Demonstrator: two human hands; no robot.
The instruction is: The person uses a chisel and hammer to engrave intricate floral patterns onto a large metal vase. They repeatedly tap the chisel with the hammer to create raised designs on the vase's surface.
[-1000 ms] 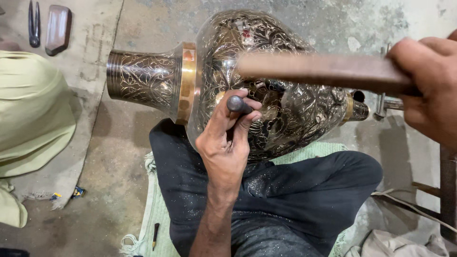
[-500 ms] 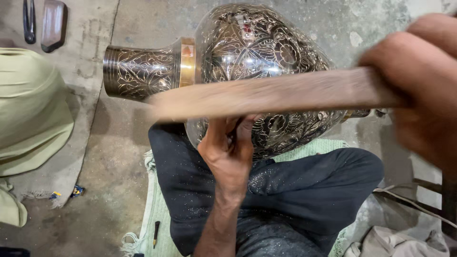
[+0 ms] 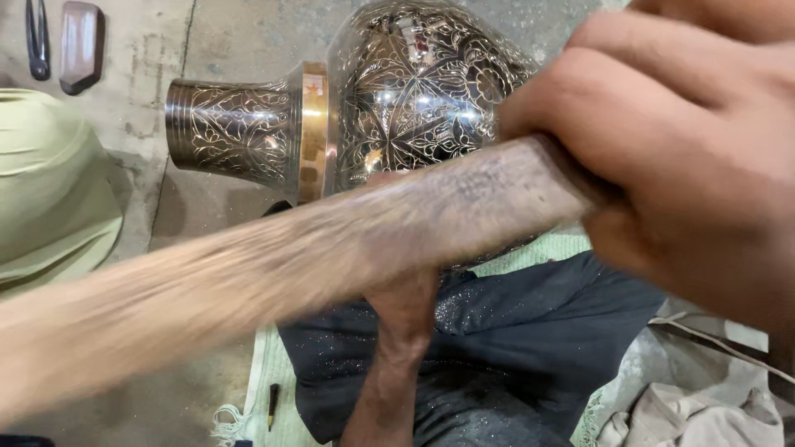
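Observation:
A large engraved metal vase (image 3: 414,91) lies on its side across my lap, its neck (image 3: 232,132) pointing left. My right hand (image 3: 687,165) fills the upper right, close to the camera, and grips a wooden stick (image 3: 331,248). The stick sweeps blurred across the view toward the lower left. My left hand (image 3: 406,298) reaches up from below to the vase's belly. The stick hides its fingers and the small metal chisel it held there a moment earlier.
A pale green cloth (image 3: 50,190) lies at the left. Two dark tools (image 3: 81,33) rest on the concrete floor at the top left. A small pointed tool (image 3: 272,404) lies on the green mat beside my dark trousers (image 3: 513,348). Crumpled fabric (image 3: 687,414) sits at the bottom right.
My right hand has swung the wooden stick up and toward the camera, so it now crosses the whole view. My left hand has stayed at the vase's belly.

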